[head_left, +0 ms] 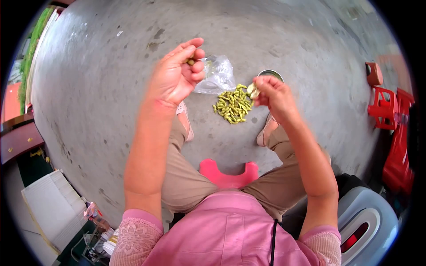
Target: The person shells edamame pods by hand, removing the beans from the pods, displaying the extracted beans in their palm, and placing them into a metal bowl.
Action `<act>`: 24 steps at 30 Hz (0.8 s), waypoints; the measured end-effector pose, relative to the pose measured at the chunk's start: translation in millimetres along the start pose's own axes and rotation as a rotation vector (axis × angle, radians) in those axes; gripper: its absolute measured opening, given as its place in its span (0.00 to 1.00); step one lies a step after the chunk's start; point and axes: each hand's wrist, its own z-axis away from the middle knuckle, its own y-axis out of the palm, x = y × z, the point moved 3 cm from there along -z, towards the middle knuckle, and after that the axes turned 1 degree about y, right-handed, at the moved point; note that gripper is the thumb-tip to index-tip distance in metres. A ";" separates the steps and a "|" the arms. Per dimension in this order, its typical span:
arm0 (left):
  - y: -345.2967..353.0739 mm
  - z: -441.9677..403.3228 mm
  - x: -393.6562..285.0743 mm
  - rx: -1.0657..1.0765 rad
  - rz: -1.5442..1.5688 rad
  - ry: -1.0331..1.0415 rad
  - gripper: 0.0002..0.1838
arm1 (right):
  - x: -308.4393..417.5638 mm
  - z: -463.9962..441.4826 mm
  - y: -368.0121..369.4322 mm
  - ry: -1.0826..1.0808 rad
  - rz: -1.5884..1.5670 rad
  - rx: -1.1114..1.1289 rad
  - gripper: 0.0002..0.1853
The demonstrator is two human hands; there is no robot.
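Note:
My left hand (179, 73) is raised above the floor, its fingers curled around small brownish-green pods (191, 61), only partly visible between them. Pinched in the fingertips of my right hand (276, 95) is a split-open pod (253, 91), pale green inside. Below and between the hands, a pile of green pods (233, 105) lies loose on the concrete floor. A clear plastic bag (217, 77) rests just behind the pile. Partly hidden by my right hand, a round metal bowl (271, 72) sits on the floor.
My feet stand either side of the pile, in light shoes (188, 126). A pink plastic stool edge (228, 177) shows between my legs. At the right are red stools (382, 108) and a grey-blue plastic chair (368, 226). White panels (53, 206) stand at the left.

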 end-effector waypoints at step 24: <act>-28.7 19.2 -28.5 -0.068 0.112 0.044 0.13 | -78.9 -242.4 -9.8 -0.026 0.071 -0.350 0.14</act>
